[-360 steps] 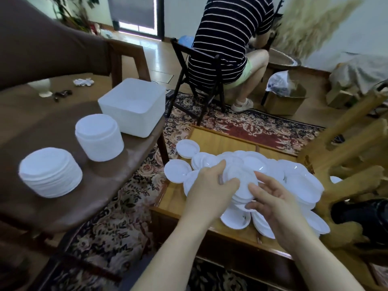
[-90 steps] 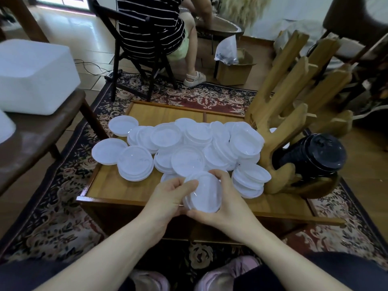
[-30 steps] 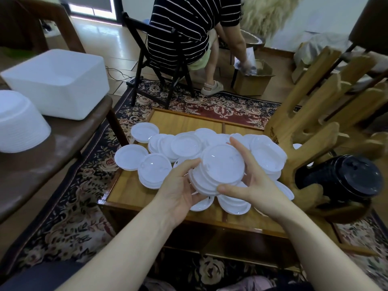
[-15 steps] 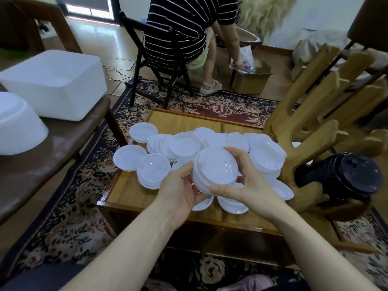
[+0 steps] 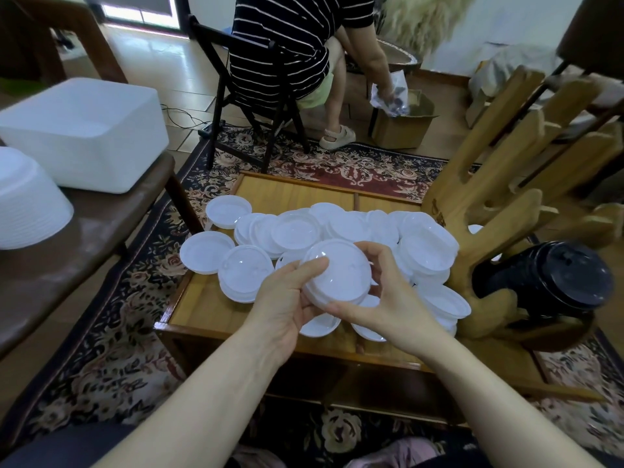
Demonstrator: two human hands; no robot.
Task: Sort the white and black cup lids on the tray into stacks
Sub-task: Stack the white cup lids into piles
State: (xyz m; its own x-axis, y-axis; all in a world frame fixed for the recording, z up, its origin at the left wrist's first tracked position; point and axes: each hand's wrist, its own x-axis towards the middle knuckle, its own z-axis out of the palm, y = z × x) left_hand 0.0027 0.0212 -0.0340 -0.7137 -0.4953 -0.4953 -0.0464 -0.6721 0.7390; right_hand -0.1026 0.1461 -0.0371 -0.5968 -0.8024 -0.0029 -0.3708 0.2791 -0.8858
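Stacking of white lids was the step in hand: my left hand (image 5: 287,298) and right hand (image 5: 391,298) both gripped a small white stack (image 5: 336,276) at centre frame above the tray (image 5: 202,305), and next I judged another loose white lid (image 5: 207,248) needed nesting squarely.

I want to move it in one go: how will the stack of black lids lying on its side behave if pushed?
The black lid stack is round and lies on its side, so it may roll. It probably feels light, being thin plastic. Nested lids could slide apart.

Patterned rug (image 5: 111,336) over tiled floor (image 5: 175,79), black folding chair (image 5: 243,106) beyond.
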